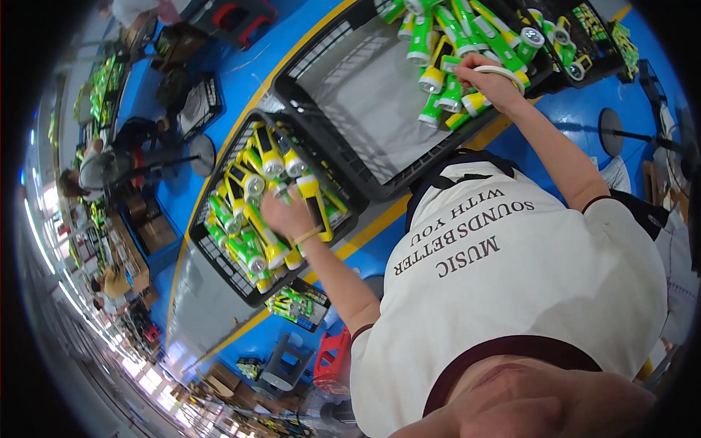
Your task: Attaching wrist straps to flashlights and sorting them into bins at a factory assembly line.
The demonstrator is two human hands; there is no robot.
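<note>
Over the left black crate [343, 226], your left hand [287, 213] is hanging among yellow-and-green flashlights [274, 252], too blurred to tell whether it is gripping one. At the right black crate's [328, 139] heaped green flashlights [420, 40], your right hand [485, 79] is bunching its fingers narrowly, its hold unclear.

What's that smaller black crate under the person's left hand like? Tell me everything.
The smaller crate is black, apparently plastic, rectangular and open-topped, with slatted walls. It is heaped with green-and-yellow flashlights. It sits close beside a larger black crate. The left hand reaches in over it.
</note>
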